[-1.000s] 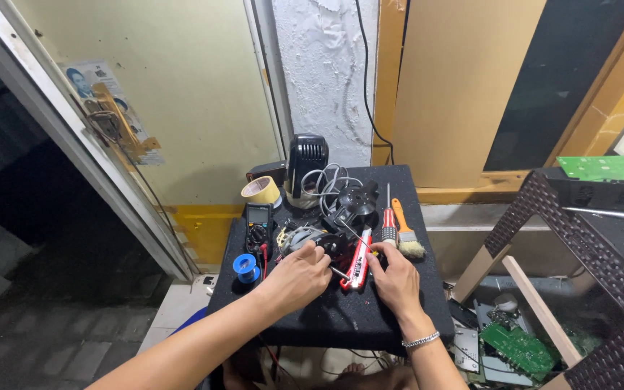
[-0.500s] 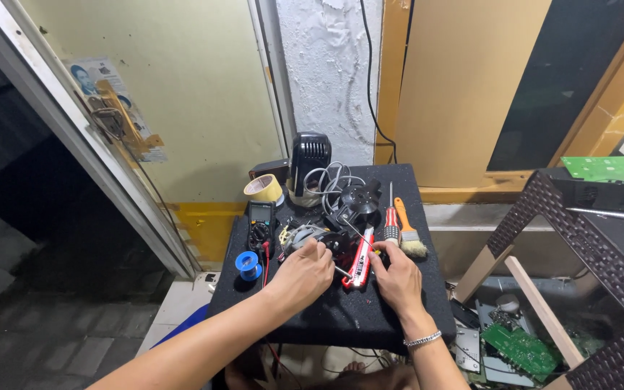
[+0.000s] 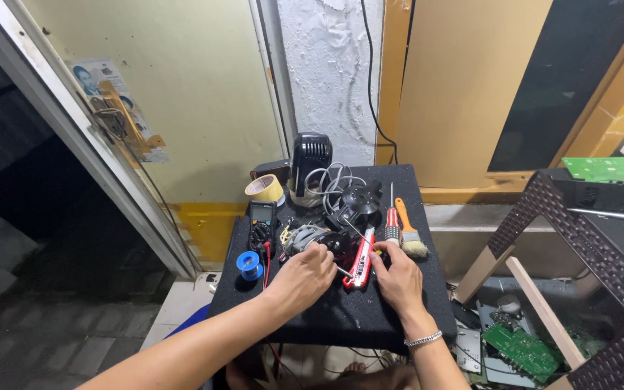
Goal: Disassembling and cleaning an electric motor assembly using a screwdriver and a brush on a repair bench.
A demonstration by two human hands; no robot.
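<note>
Two bare hands work close together near the middle of a small black table [image 3: 399, 328]. The left hand [image 3: 303, 278] has its fingers curled in, pinching at a small grey motor-like part [image 3: 303, 237] with thin wires; what exactly sits between the fingertips is too small to tell. The right hand [image 3: 396, 278] rests just beside a red utility knife [image 3: 361, 266], its thumb and forefinger narrowed on or right at the knife's near end, though I cannot tell if it truly grips it.

That knife lies flat on the table between the two hands. Its long axis runs from near the person up and slightly right, away toward a black fan housing [image 3: 355, 202]. It looks light and stiff, with a smooth plastic body that could slip; the safe hold is likely around the middle of the handle, away from the blade end. The small part by the left hand looks fragile, its wires easy to snag.

Around them: a red-handled screwdriver [image 3: 392, 224] and a paintbrush [image 3: 409, 235] lying parallel to the right, a multimeter [image 3: 261, 220], a blue solder spool [image 3: 250, 265], and a roll of tape [image 3: 265, 189] behind
</note>
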